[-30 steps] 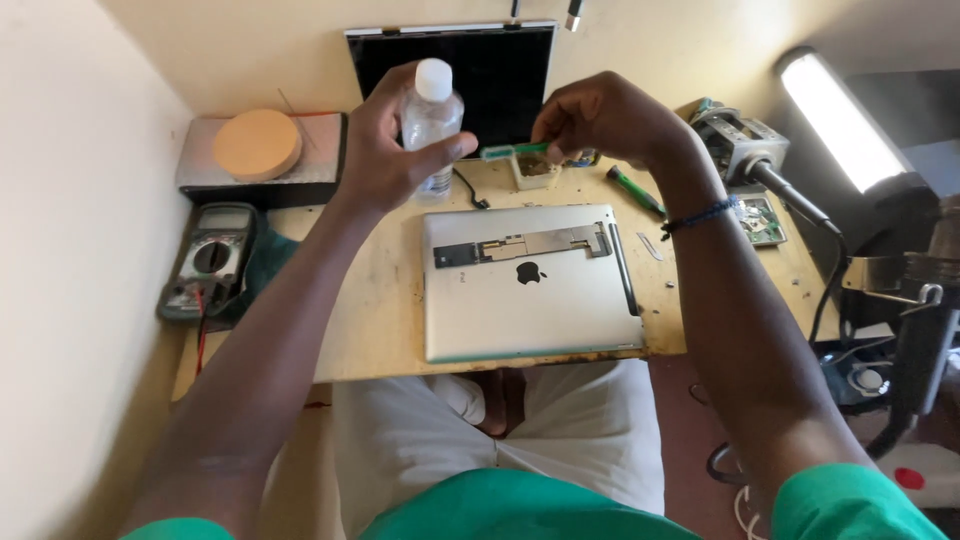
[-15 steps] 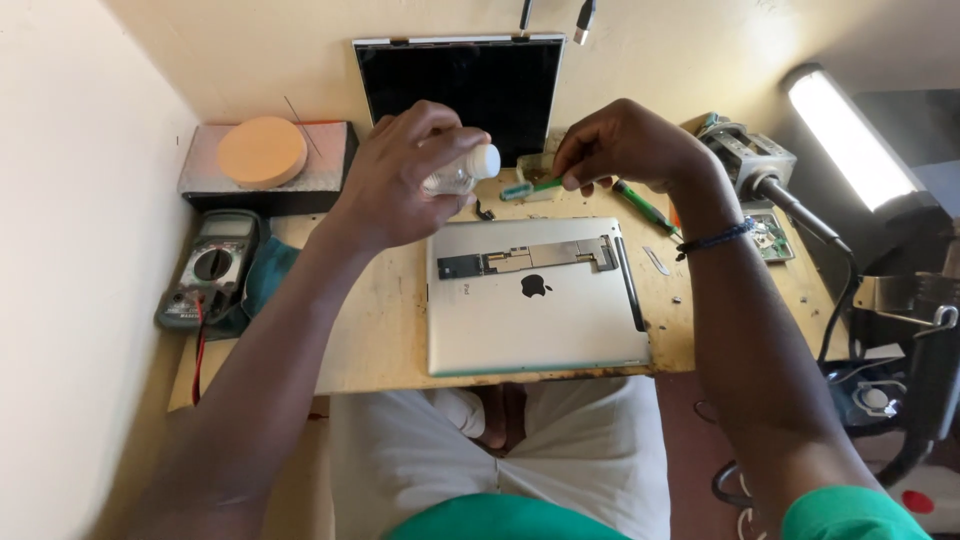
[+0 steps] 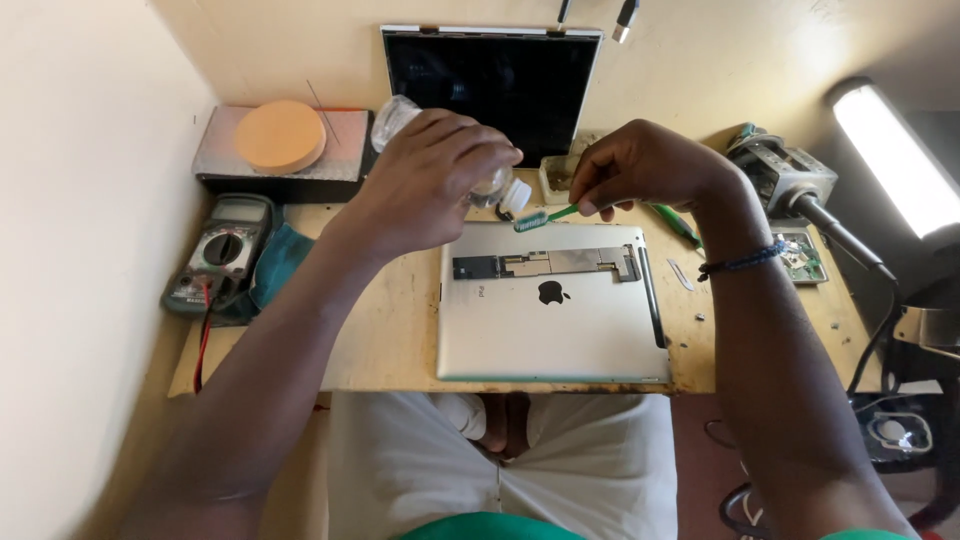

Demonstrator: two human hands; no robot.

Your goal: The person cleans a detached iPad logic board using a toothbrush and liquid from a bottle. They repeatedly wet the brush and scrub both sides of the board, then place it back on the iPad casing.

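Observation:
My left hand [image 3: 432, 178] grips a small clear plastic bottle [image 3: 396, 116], tipped over so its white cap end [image 3: 513, 196] points down to the right. My right hand [image 3: 645, 166] pinches the handle of a green toothbrush [image 3: 541, 217], its bristle head just under the bottle's cap. Both hover over the top edge of a silver tablet back shell [image 3: 553, 325] lying on the wooden desk [image 3: 390, 330]. A long circuit board [image 3: 545, 264] lies across the shell's upper part.
A black screen panel [image 3: 490, 80] leans on the back wall. At the left lie a multimeter [image 3: 214, 252], a teal cloth and a grey box with a round orange pad [image 3: 280, 135]. At the right stand a lit lamp [image 3: 895, 155], a grey tool [image 3: 785, 180], a green screwdriver [image 3: 675, 222].
My left hand has tipped the bottle from upright to cap-down and lowered it. The right hand has brought the toothbrush head under the cap.

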